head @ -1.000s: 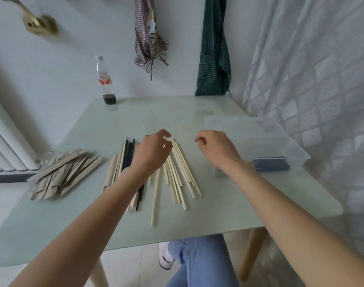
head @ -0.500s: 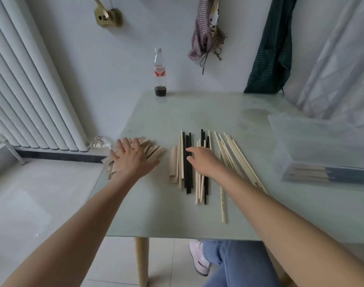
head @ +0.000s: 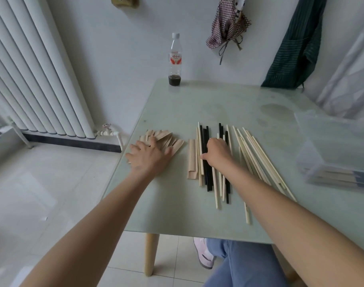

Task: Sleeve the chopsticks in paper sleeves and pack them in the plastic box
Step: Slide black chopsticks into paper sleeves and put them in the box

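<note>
Loose black and pale wooden chopsticks lie in a row on the glass table. A fanned pile of brown paper sleeves sits at the table's left edge, and one sleeve lies apart beside the chopsticks. My left hand rests flat on the sleeve pile, fingers spread. My right hand lies curled over the black chopsticks; its fingertips are hidden, so a grip cannot be made out. At the right stands the clear plastic box with sleeved chopsticks inside.
A plastic bottle with dark liquid stands at the table's far edge. A white radiator lines the left wall. Cloths hang on the wall behind. My knee in jeans is under the table.
The view has swung left. My left hand moved from the chopsticks to the sleeve pile and now lies flat on it. My right hand moved left onto the black chopsticks.
</note>
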`<state>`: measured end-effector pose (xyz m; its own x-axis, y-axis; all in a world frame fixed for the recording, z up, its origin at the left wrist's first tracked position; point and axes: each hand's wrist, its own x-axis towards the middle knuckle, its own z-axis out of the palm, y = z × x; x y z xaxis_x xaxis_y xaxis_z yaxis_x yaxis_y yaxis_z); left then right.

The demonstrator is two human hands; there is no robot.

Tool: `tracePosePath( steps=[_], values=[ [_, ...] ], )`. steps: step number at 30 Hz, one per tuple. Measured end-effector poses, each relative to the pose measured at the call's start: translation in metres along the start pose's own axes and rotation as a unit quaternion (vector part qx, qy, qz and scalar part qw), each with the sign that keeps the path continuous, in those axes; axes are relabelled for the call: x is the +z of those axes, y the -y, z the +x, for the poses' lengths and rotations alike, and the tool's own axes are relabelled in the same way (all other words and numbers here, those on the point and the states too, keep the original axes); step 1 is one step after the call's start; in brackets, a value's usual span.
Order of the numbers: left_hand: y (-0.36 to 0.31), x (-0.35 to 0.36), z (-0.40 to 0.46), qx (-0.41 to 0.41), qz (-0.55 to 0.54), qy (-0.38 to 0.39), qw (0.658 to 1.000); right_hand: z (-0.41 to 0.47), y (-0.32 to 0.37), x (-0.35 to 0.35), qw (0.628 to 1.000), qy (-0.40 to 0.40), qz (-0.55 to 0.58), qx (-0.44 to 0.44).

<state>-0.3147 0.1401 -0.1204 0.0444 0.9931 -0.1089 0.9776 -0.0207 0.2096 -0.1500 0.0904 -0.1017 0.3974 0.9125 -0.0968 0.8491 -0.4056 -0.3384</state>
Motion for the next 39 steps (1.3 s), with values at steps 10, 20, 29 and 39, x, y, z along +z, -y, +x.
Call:
tracePosePath(
  steps=[10, 20, 29, 39],
  values=[
    [0.003, 0.001, 0.000, 0.042, 0.013, -0.100, 0.994, 0.015, 0.000, 0.007, 0.999, 0.004, -0.015, 0.028],
    [0.001, 0.000, -0.008, 0.089, -0.020, -0.119, 0.989, 0.021, -0.005, 0.000, 0.997, 0.032, -0.030, 0.065],
    [0.004, 0.009, -0.007, 0.137, 0.064, -0.111, 0.982, 0.030, -0.008, -0.008, 0.992, 0.048, 0.055, 0.102],
    [0.003, 0.010, -0.008, 0.165, 0.106, -0.108, 0.975, 0.019, -0.014, 0.004, 0.999, 0.006, 0.023, 0.030]
  ],
)
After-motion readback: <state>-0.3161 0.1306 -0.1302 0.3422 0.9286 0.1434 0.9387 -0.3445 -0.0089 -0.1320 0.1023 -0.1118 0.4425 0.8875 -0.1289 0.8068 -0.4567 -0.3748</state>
